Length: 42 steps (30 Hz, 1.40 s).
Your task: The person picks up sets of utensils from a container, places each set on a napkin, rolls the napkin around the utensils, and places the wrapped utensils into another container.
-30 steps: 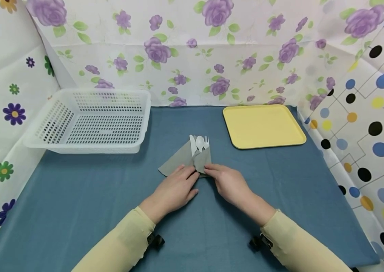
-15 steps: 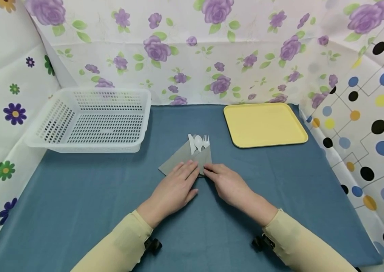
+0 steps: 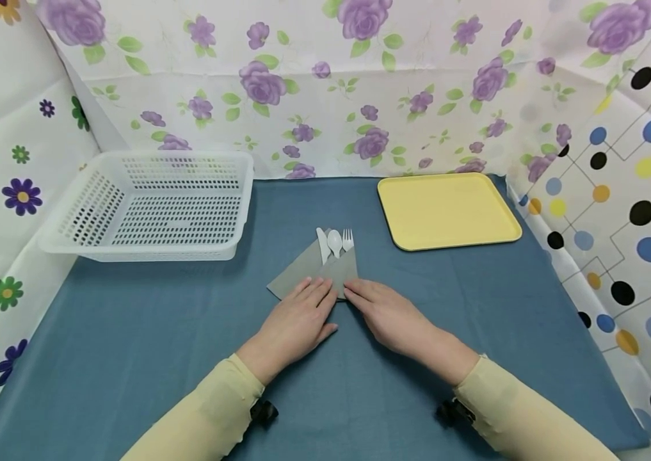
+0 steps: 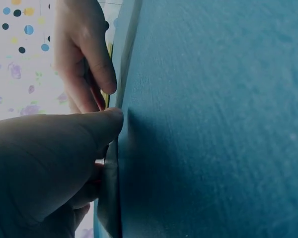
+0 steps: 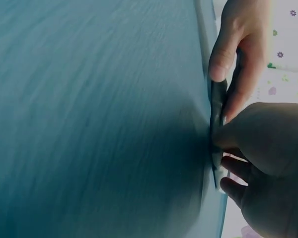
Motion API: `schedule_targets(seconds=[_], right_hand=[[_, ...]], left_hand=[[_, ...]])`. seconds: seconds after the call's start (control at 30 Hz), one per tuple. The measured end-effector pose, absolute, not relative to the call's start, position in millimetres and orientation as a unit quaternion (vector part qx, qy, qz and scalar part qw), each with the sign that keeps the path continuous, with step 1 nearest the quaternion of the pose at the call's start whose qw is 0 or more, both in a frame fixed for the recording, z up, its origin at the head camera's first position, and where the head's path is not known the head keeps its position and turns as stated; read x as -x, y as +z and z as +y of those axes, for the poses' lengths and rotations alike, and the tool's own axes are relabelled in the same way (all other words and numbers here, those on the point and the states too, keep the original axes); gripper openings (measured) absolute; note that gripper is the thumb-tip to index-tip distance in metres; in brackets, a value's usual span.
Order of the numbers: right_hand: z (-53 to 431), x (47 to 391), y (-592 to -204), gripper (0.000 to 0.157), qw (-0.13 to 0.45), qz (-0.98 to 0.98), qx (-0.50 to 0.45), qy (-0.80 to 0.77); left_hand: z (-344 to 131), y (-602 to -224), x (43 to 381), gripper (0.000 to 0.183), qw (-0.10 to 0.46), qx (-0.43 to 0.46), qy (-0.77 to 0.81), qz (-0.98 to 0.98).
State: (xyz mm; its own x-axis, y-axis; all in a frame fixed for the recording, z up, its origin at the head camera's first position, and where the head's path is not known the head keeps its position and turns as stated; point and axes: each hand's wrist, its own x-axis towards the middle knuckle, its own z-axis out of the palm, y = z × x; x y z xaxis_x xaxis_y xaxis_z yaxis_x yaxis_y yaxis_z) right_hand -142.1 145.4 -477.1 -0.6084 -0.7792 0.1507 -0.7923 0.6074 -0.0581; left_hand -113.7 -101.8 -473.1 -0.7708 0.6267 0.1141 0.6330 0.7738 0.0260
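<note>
A grey cloth napkin [image 3: 296, 272], folded to a point at the left, lies on the blue tablecloth in the head view. Out of its top fold stick a white knife [image 3: 322, 244], a white spoon [image 3: 334, 242] and a white fork [image 3: 347, 239]; their lower parts are hidden inside. My left hand [image 3: 296, 323] rests on the napkin's lower part with its fingers stretched out. At the lower right edge, my right hand [image 3: 388, 314] presses the cloth with its fingertips. Both wrist views show thumbs low beside the napkin's edge.
A white perforated plastic basket [image 3: 239, 218] stands at the back left. The yellow tray [image 3: 449, 211] lies at the back right. Floral and dotted sheets hang behind and beside the blue-covered table [image 3: 129, 346].
The grey front flap has been smoothed flat across the lower part of the cutlery. My left fingers have spread onto it, and my right fingertips have stayed at its right edge.
</note>
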Motion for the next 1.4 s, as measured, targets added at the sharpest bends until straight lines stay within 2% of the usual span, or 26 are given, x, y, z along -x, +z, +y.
schedule_targets(seconds=[0.23,0.7,1.4], right_hand=[[161.2,139.9,-478.1,0.064,0.017,-0.893,-0.446,0.053],[178.6,137.6,-476.1,0.073,-0.02,-0.897,-0.438,0.051],[153.0,142.0,-482.5,0.07,0.008,-0.886,-0.462,0.029]], left_hand=[[-100.9,-469.4,112.4,0.064,0.044,0.342,-0.027,-0.938],[-99.4,-466.1,111.2,0.066,0.024,0.334,-0.019,-0.942],[-103.6,-469.1,112.2,0.074,0.007,0.332,-0.018,-0.943]])
